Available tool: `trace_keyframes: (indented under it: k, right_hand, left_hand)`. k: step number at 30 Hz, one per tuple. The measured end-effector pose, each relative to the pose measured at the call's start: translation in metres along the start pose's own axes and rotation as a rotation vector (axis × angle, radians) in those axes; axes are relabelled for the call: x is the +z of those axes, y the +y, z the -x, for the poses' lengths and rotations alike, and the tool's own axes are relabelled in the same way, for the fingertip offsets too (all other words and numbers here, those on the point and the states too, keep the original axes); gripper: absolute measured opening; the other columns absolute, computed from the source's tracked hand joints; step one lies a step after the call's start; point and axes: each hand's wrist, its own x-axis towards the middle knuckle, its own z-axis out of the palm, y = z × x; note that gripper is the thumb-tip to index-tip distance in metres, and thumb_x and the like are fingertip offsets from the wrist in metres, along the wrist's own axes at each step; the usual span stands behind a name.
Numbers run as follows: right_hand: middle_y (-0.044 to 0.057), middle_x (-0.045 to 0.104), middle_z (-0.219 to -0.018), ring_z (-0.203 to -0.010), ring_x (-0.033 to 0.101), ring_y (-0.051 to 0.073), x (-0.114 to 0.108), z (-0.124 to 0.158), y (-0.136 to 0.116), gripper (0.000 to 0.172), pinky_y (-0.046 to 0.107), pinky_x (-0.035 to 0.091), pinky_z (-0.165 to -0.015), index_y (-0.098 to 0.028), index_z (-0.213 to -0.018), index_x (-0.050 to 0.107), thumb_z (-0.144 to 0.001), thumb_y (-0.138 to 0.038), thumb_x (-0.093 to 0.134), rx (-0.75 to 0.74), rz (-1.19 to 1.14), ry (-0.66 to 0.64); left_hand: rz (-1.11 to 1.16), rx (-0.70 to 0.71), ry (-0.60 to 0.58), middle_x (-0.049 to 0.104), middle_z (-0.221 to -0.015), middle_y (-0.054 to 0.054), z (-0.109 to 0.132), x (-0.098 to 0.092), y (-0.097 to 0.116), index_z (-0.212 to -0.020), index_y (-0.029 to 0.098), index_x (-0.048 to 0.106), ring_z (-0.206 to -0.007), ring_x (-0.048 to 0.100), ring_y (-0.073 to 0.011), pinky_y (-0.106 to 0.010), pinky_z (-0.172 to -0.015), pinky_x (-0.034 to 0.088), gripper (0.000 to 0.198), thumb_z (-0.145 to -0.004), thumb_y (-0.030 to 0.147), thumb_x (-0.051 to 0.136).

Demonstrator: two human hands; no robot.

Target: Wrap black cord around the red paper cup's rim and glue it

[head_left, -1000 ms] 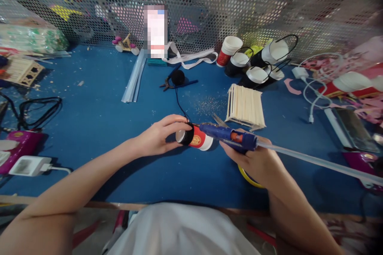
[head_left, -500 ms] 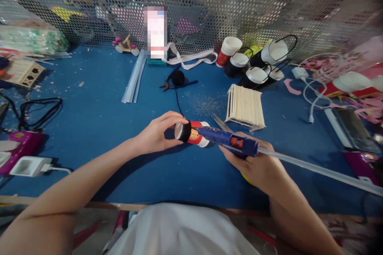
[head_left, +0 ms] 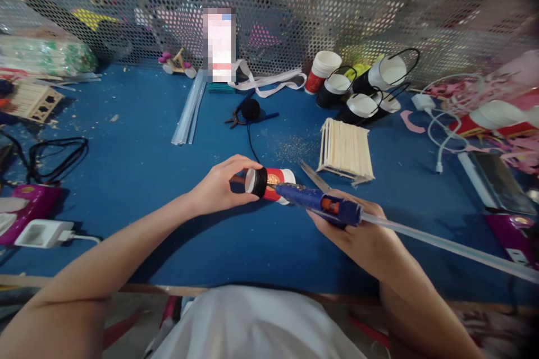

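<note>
My left hand [head_left: 227, 186] grips a red and white paper cup [head_left: 275, 176] by its base end, thumb and fingers on either side. The cup lies on its side, and a black band [head_left: 260, 182] wraps that end. A black cord runs from near the band to a black ball of cord [head_left: 250, 109]. My right hand [head_left: 357, 230] is wrapped round a blue hot glue gun [head_left: 311, 197], with a long clear glue stick [head_left: 438, 240] out of its back. The gun's nozzle is at the cup's side, beside the band; whether it touches, I cannot tell.
Scissors [head_left: 314, 174] lie by my right hand, near a wooden stick model [head_left: 345, 150]. Several black-wrapped cups [head_left: 334, 90] stand at the back right. Loose glue sticks [head_left: 189, 109] lie back left, near a propped phone [head_left: 221, 45]. Metal mesh [head_left: 278, 5] walls the far side.
The glue gun's nozzle has shifted slightly left and down along the cup. The cup has turned a little, so its gold print sits differently. My left hand keeps its grip.
</note>
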Motion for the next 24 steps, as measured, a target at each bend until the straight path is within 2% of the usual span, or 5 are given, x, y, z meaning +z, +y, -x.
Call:
trace_keyframes:
  k: [4,12,19,24]
  right_hand:
    - [0.002,0.065,-0.069,-0.063,0.064,0.018,-0.001,-0.001,-0.003,0.006,0.029,0.050,-0.056,-0.023,-0.077,0.055,-0.083,-0.024,0.053,0.025,-0.019,-0.043]
    - [0.001,0.066,-0.071,-0.063,0.063,0.018,-0.002,0.000,-0.006,0.004,0.029,0.050,-0.056,-0.025,-0.079,0.057,-0.081,-0.023,0.054,0.058,-0.064,-0.047]
    - [-0.002,0.062,-0.068,-0.057,0.059,0.014,-0.001,0.001,-0.004,0.007,0.025,0.049,-0.053,-0.024,-0.082,0.055,-0.080,-0.023,0.061,-0.003,-0.019,-0.008]
    - [0.002,0.066,-0.074,-0.067,0.065,0.019,-0.002,0.001,-0.003,0.004,0.029,0.052,-0.059,-0.024,-0.081,0.055,-0.082,-0.026,0.059,0.017,-0.041,-0.041]
  left_hand:
    - [0.022,-0.080,0.014,0.056,-0.117,-0.010,0.000,0.001,0.002,-0.117,0.018,0.057,-0.101,0.062,-0.0191,-0.032,-0.081,0.061,0.050,-0.070,0.025,0.074]
    - [0.080,-0.225,0.020,0.057,-0.116,-0.009,-0.002,0.001,0.009,-0.115,0.018,0.057,-0.100,0.063,-0.0196,-0.032,-0.080,0.060,0.051,-0.068,0.028,0.074]
    - [0.117,-0.277,0.018,0.059,-0.115,-0.009,-0.002,0.000,0.011,-0.115,0.017,0.057,-0.100,0.064,-0.0210,-0.033,-0.078,0.060,0.052,-0.067,0.028,0.075]
    - [0.201,-0.288,0.032,0.066,-0.103,-0.008,-0.003,0.001,0.009,-0.112,0.016,0.056,-0.091,0.067,-0.0195,-0.034,-0.074,0.061,0.051,-0.066,0.027,0.075]
